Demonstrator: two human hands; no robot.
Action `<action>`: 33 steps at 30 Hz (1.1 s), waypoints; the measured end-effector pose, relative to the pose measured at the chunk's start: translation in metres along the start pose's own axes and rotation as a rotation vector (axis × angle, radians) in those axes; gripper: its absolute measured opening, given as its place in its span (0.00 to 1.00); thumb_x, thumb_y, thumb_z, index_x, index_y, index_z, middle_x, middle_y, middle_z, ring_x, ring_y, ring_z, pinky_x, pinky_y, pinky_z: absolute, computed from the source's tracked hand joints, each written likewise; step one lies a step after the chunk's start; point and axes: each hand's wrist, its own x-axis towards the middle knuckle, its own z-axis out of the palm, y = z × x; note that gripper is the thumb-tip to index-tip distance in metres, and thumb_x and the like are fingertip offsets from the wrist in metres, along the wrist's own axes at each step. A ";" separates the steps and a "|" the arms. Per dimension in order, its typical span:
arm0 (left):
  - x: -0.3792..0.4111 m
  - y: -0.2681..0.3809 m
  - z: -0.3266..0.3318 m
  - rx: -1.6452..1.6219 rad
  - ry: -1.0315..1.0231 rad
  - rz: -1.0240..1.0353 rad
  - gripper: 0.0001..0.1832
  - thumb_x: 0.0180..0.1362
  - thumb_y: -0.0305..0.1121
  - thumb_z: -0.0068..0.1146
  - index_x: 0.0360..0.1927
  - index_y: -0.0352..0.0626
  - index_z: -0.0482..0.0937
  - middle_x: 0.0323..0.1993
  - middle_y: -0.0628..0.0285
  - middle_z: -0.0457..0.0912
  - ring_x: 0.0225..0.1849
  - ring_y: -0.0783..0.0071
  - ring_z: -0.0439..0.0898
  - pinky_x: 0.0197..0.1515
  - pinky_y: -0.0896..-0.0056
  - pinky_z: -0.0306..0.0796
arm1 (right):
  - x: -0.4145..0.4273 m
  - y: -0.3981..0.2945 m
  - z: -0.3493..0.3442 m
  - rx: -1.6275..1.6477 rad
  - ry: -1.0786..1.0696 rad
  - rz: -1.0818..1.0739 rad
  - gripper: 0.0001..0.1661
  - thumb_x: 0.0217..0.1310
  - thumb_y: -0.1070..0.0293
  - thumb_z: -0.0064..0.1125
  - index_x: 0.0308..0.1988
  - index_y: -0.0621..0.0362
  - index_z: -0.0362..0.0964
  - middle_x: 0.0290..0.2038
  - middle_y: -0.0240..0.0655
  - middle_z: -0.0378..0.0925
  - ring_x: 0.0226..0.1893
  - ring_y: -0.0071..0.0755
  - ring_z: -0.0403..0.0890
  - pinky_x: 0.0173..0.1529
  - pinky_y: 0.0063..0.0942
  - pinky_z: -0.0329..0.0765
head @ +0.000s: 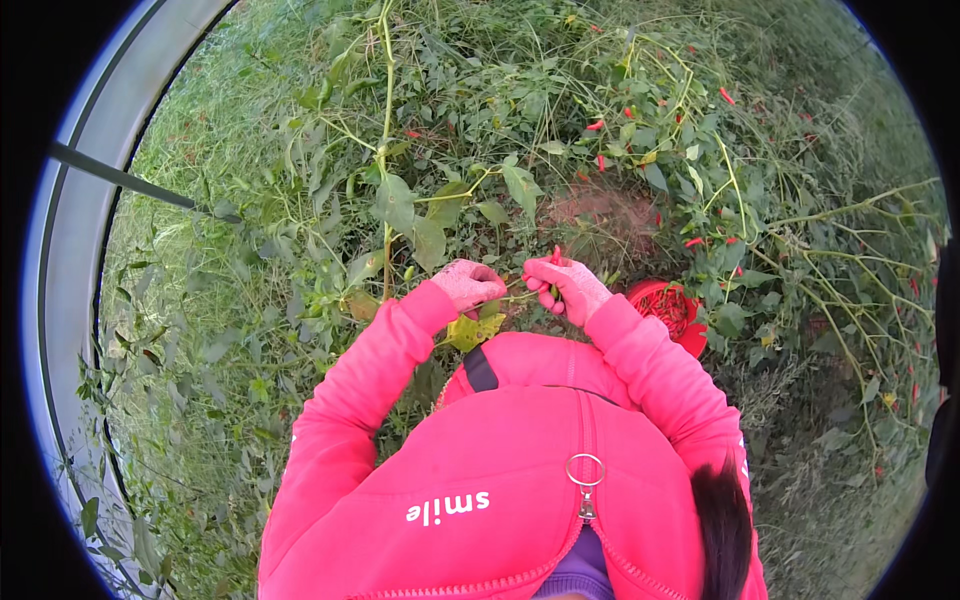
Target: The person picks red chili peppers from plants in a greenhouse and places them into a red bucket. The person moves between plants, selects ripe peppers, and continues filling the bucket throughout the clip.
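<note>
My left hand (470, 285) pinches a green pepper-plant stem (517, 298) in front of my waist. A yellowing leaf (476, 330) hangs just below those fingers. Across a small gap, my right hand (574, 289) is closed around a few chili peppers. One red chili pepper (556, 255) sticks up above its fingers, and something dark green shows between them. Close by my right forearm stands a red bucket (699, 341) holding many red chili peppers (667, 309). My fingers hide part of the stem and of the held peppers.
A tall pepper stalk (388, 112) with broad leaves rises ahead on the left. Branches with red chili peppers (694, 242) spread to the right. Bare reddish soil (600, 210) shows ahead. A dark pole (127, 178) crosses a pale sheet edge (75, 247) at far left.
</note>
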 end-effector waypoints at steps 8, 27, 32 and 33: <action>0.009 -0.004 0.008 -0.108 0.014 0.093 0.15 0.51 0.34 0.55 0.39 0.35 0.74 0.30 0.64 0.77 0.29 0.76 0.77 0.30 0.77 0.72 | 0.002 0.000 0.000 0.037 -0.004 -0.013 0.13 0.56 0.59 0.53 0.34 0.57 0.70 0.23 0.25 0.70 0.15 0.17 0.64 0.16 0.16 0.56; 0.013 0.000 0.018 -0.167 0.015 0.200 0.09 0.52 0.33 0.53 0.32 0.37 0.74 0.25 0.66 0.75 0.25 0.81 0.74 0.27 0.80 0.67 | 0.005 0.002 0.000 0.106 0.114 -0.037 0.12 0.56 0.59 0.56 0.36 0.55 0.70 0.24 0.28 0.72 0.13 0.19 0.64 0.14 0.17 0.58; 0.004 0.008 0.015 -0.134 -0.042 0.230 0.09 0.51 0.32 0.52 0.34 0.37 0.74 0.26 0.67 0.76 0.24 0.81 0.73 0.27 0.80 0.66 | 0.008 -0.003 -0.018 0.472 0.145 0.026 0.14 0.56 0.56 0.57 0.34 0.53 0.68 0.22 0.24 0.68 0.15 0.17 0.64 0.15 0.14 0.57; 0.005 0.003 0.014 -0.144 -0.037 0.227 0.10 0.52 0.32 0.52 0.35 0.37 0.74 0.27 0.66 0.76 0.25 0.81 0.73 0.28 0.79 0.67 | 0.007 -0.009 -0.024 0.577 0.141 0.048 0.14 0.56 0.55 0.57 0.33 0.52 0.67 0.21 0.22 0.67 0.15 0.17 0.64 0.15 0.14 0.57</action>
